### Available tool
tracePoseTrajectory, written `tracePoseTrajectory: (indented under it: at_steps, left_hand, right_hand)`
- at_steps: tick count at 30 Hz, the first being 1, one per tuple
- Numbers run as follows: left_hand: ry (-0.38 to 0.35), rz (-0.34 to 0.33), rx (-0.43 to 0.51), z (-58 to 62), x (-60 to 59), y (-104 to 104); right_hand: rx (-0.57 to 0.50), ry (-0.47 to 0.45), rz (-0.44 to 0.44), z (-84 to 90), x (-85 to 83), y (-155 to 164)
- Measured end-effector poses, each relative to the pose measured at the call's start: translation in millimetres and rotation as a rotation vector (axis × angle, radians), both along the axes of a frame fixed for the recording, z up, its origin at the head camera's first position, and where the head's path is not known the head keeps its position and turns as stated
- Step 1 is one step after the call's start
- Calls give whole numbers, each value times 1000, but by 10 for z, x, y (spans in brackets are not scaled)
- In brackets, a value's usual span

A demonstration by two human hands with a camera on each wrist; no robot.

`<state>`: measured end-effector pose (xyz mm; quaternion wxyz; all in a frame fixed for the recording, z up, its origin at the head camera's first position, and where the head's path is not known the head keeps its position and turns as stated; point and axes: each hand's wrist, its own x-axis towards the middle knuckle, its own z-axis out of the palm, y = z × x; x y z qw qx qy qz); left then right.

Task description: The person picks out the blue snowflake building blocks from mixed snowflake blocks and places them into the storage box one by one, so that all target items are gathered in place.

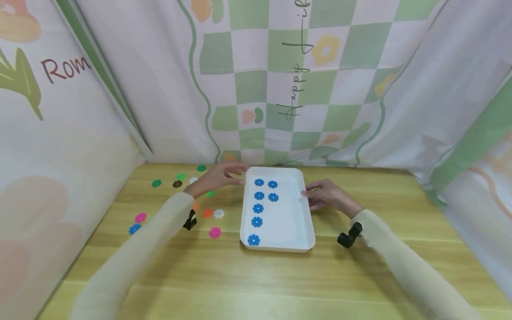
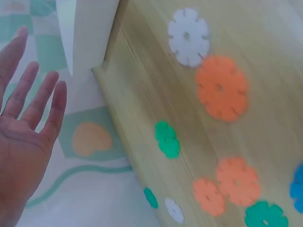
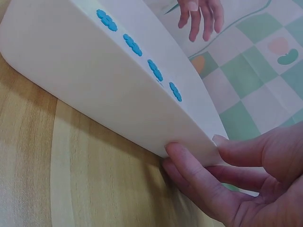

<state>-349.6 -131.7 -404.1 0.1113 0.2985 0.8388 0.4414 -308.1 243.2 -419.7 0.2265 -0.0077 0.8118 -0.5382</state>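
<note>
Overall, wood-grain table, white tray, green-and-white checked curtain hanging behind.

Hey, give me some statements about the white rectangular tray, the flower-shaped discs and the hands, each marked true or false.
1. The white rectangular tray holds seven blue flower-shaped discs. True.
2. The left hand grips a disc. False: it holds nothing.
3. The right hand touches the tray's side. True.
4. All the discs are in the tray. False: bright pink flower-shaped discs lie on the light wooden tabletop.
5. The longer column of blue discs has five. True.
</note>
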Motion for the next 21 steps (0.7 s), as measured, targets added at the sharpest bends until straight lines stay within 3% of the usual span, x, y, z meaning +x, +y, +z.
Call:
tracePoseTrajectory:
  at_steps: [9,21]
  left_hand:
    - [-21,29,14,3,62,-325]
    - [-71,121,20,-73,250,-985]
  right_hand:
    - [-5,-2,23,-19,-16,44]
    - [-9,-11,35,-19,-52,35]
